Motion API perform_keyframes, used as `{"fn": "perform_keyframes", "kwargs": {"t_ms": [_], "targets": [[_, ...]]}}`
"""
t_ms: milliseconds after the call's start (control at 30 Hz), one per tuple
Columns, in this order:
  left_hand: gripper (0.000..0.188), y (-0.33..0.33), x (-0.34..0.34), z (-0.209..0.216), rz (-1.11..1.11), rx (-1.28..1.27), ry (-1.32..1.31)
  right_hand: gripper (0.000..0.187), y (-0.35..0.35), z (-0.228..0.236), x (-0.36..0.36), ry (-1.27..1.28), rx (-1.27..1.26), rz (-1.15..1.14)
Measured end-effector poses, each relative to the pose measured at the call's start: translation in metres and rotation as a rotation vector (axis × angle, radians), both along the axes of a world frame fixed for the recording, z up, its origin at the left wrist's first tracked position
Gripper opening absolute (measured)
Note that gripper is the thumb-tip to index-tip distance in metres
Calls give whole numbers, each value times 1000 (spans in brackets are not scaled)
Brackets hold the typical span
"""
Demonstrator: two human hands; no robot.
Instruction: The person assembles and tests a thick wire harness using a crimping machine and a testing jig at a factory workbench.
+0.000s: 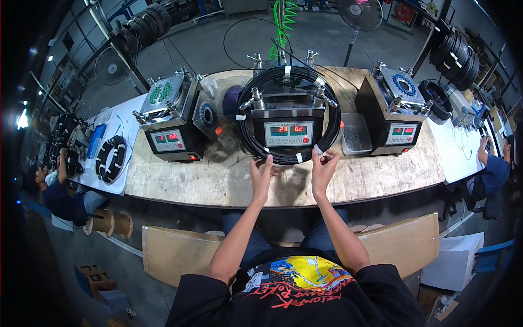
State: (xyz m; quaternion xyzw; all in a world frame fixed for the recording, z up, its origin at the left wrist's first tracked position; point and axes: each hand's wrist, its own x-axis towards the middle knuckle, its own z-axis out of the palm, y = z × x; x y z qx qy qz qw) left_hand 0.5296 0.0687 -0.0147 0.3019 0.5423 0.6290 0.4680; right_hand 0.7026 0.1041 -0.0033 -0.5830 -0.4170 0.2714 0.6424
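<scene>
- At 6 o'clock from the cable ring, nearest the camera, is the person's black printed T-shirt (305,294); brown cardboard panels (400,238) lie at 7 and between 4 and 5.
- The left hand (262,177) is at 7 o'clock, its thumb touching the ring's lower rim and its fingers half curled; whether they close on it, one cannot tell.
- The right hand (323,171) is at 5 o'clock, thumb at the rim, fingers bent; its grip cannot be told either.
- The black cable coil (244,131), a ring with white tape bands, is the clock's centre, above the front of the plywood tabletop (261,191).
- Through the ring shows the middle benchtop machine (286,115) with its red digital display; whether they touch is unclear.
- At 9 o'clock sits the left benchtop machine (170,139), topped with green-tipped parts; at 3, the right benchtop machine (389,114), with a blue ring of parts.
- A clear tray (357,135) stands between 3 and 4, an orange-capped bottle (225,140) between 8 and 9.
- Farther off, a co-worker (64,199) sits at 8 o'clock; a green spiral hose (280,35) hangs at 12, and a fan (360,13) stands at 1.
</scene>
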Motion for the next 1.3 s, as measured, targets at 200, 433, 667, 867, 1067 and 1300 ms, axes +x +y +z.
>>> {"fn": "perform_keyframes", "kwargs": {"t_ms": [200,433,667,867,1067,1300], "targets": [[39,22,-54,42,-14,38,160,18,-4,48,-21,-52,143,372],[45,36,-79,65,-312,-73,254,24,14,59,-58,-697,35,728],[48,34,-81,55,-367,12,182,17,22,47,-73,-569,78,666],[42,35,-76,51,-295,103,260,16,30,39,-78,-444,13,700],[41,37,-72,45,-204,148,344,13,22,44,-77,-339,-33,748],[46,29,-69,60,-266,-2,251,14,22,45,-75,-338,16,789]]}}
